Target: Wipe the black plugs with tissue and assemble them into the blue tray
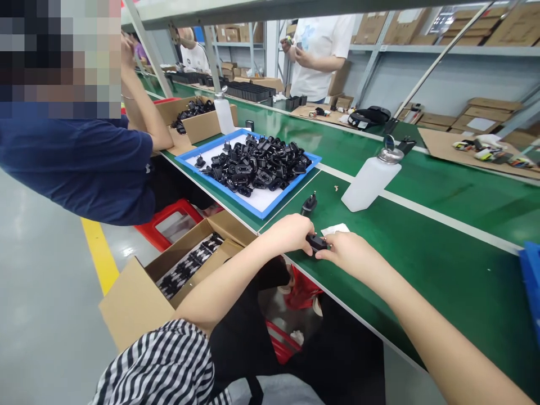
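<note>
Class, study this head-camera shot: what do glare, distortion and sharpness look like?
Head view: wide-angle distortion bows the green workbench; soft glare lies on the grey floor; the black plug looks fairly sharp; a pixelated block covers the top-left corner.

The right hand [348, 253] hides part of the black plug adapter [315, 243], leaving its full shape unseen. A blue tray [530, 287] is cut off by the right edge, a pixelated patch [59, 56] covers the top left corner, and tan bits [336, 188] on the green belt [422, 270] are too small to tell.
</note>
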Demonstrator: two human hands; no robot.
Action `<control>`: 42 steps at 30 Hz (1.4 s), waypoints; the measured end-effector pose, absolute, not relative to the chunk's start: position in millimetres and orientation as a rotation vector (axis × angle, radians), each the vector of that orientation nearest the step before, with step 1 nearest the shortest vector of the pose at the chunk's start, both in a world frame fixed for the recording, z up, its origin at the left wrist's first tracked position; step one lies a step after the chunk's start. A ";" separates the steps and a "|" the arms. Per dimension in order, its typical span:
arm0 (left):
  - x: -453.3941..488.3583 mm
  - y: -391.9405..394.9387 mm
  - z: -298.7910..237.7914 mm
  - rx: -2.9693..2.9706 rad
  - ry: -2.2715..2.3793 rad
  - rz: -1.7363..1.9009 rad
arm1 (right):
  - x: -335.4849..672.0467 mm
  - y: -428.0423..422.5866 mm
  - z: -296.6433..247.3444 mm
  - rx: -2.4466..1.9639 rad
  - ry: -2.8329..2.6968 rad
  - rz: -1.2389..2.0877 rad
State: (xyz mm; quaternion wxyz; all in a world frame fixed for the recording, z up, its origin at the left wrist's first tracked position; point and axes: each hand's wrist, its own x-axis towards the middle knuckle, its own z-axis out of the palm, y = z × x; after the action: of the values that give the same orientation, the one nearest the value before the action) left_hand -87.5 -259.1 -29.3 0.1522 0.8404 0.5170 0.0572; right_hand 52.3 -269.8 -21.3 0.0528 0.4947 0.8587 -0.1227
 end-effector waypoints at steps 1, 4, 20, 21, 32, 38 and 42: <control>-85.4 -256.6 -26.6 2.420 1.491 0.111 | 49.3 -270.2 -18.5 1.496 2.579 -0.344; -83.2 -249.9 -21.1 2.446 1.402 0.001 | 41.5 -274.0 -12.4 1.535 2.500 -0.285; -86.6 -254.2 -32.1 2.404 1.347 0.179 | 50.7 -257.2 -21.0 1.582 2.492 -0.499; -88.0 -256.1 -36.9 2.370 1.343 0.267 | 52.2 -257.2 -21.2 1.591 2.509 -0.531; -93.2 -273.8 -76.4 2.015 1.282 0.573 | 56.0 -256.0 -20.7 1.408 2.676 -0.543; -82.0 -294.0 -85.6 1.987 1.585 0.666 | 55.1 -256.3 -18.4 1.309 2.715 -0.537; -80.1 -302.0 -85.6 1.911 1.719 0.657 | 51.8 -255.5 -16.4 1.275 2.722 -0.567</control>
State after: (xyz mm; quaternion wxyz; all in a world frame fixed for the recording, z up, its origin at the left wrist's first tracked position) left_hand -80.1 -302.0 -85.6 0.2418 0.6989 0.6287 0.2404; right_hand 51.8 -255.5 -16.4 0.0416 0.4164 0.8891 -0.1851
